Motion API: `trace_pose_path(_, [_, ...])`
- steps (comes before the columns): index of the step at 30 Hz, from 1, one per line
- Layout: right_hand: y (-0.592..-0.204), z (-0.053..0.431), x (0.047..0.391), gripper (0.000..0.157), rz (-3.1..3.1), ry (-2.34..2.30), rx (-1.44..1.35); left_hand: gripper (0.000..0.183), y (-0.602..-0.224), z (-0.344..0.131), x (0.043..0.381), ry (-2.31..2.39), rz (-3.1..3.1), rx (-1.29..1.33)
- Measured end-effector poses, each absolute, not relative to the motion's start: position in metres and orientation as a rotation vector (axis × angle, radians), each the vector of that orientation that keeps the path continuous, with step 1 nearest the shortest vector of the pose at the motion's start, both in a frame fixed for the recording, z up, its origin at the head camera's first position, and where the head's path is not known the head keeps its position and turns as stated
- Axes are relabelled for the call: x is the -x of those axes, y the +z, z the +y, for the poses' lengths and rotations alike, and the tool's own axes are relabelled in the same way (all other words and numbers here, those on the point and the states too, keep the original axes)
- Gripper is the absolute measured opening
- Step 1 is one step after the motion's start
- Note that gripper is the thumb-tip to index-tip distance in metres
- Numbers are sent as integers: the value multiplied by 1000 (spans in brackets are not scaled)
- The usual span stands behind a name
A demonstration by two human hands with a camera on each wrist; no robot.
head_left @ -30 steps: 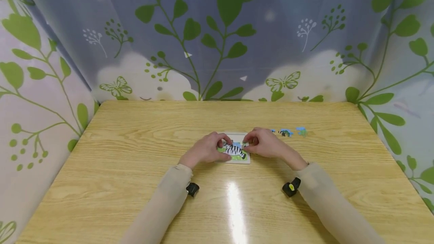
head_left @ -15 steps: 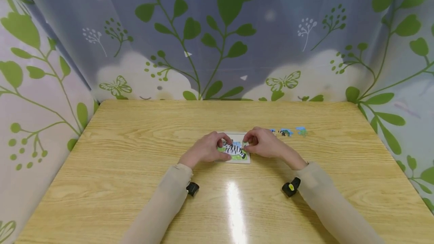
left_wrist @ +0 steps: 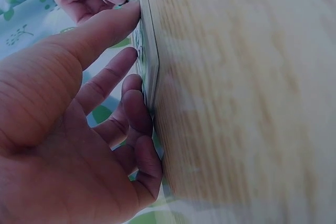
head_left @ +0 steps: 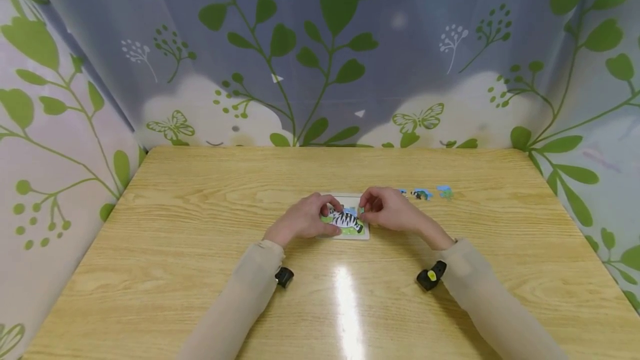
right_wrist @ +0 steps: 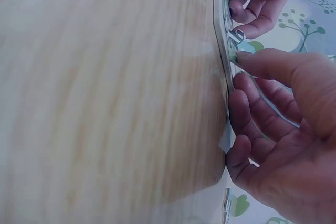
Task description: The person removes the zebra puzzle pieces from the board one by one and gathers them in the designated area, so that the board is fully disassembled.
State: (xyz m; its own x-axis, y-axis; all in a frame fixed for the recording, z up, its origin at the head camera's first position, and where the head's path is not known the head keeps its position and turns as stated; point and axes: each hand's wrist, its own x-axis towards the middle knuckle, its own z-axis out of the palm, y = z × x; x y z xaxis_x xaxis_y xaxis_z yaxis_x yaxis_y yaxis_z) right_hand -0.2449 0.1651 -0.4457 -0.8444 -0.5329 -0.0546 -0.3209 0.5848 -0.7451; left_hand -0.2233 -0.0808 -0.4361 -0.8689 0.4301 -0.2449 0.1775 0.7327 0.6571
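Observation:
A small jigsaw puzzle in a pale tray (head_left: 356,237) lies on the table, with a zebra (head_left: 346,220) pictured in it. My left hand (head_left: 306,217) spans its left part, thumb near the front edge and index finger farther back, the tips touching the puzzle. In the left wrist view the outer fingers (left_wrist: 147,158) bend against the tabletop. Over the tray's right side, my right hand (head_left: 392,210) pinches a small greenish puzzle piece (right_wrist: 233,56) between thumb and fingers; most of the piece is hidden. The right hand's other fingers rest by the tray edge.
Several loose blue and green puzzle pieces (head_left: 421,194) lie in a row beyond my right hand, the nearest partly covered by it. The wooden table (head_left: 200,210) ends at a leaf-patterned curtain (head_left: 320,71) behind and at the sides.
Both hands stay in nearly the same place at the tray. The right fingers and the piece have shifted only slightly; the left hand shows no clear movement.

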Motion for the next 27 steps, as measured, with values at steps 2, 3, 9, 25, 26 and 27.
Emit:
trace_pose_path(2, [-445, 165, 245, 13, 2526, -1145, 693, 38, -436, -81, 223, 914, 2554, -462])
trace_pose_path(3, [-445, 165, 245, 12, 2518, -1157, 687, 38, -436, -81, 223, 915, 2553, -457])
trace_pose_path(9, [-445, 164, 244, 11, 2498, -1201, 612, 38, -437, -81, 224, 910, 2556, -457])
trace_pose_path(25, [-441, 159, 243, 13, 2520, -1165, 438, 39, -435, -79, 223, 893, 2554, -455])
trace_pose_path(26, [-440, 159, 243, 13, 2519, -1166, 438, 40, -435, -79, 223, 883, 2560, -453])
trace_pose_path(27, [-440, 159, 243, 13, 2515, -1169, 438, 40, -435, -78, 223, 868, 2568, -450])
